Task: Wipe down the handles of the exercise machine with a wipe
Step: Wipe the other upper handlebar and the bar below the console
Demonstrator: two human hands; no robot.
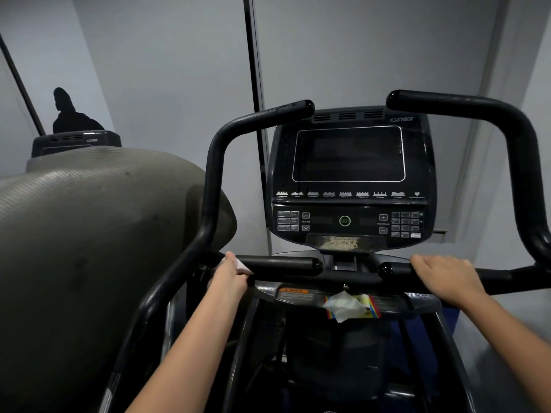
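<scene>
The left hand [231, 274] holds a white wipe [241, 265] against the left end of the near left handle [280, 263]. The right hand [447, 275] curls round the right handle [393, 268]. A wipe pack [351, 307] lies between them, below the console [348, 180].

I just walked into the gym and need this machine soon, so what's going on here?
A person is cleaning it. The left hand presses a white wipe around the left inner handle, while the right hand grips the right inner handle. Another crumpled wipe lies on the tray below the console.
</scene>
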